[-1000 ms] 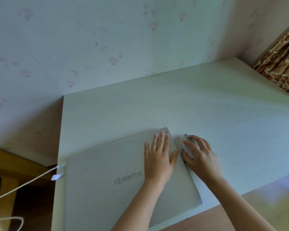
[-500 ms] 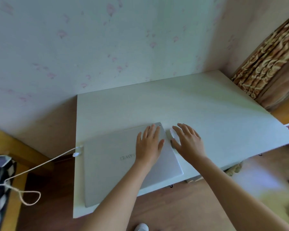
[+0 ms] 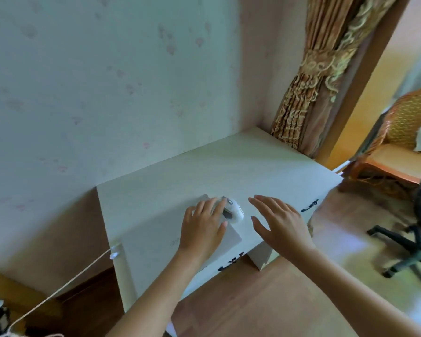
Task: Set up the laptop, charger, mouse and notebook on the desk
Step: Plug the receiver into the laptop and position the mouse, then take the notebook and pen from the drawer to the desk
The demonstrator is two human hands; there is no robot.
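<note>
Head view: a white desk [image 3: 265, 164] stands against the wall, with a closed laptop [image 3: 153, 239] lying flat on it. A charger cable [image 3: 58, 291] is plugged in at its left edge. The left hand [image 3: 202, 231] rests flat on the lid, fingers spread, grasping nothing. A white mouse [image 3: 232, 210] sits just beside the laptop's far right corner. The right hand [image 3: 277, 222] hovers open over the desk, apart from the mouse.
</note>
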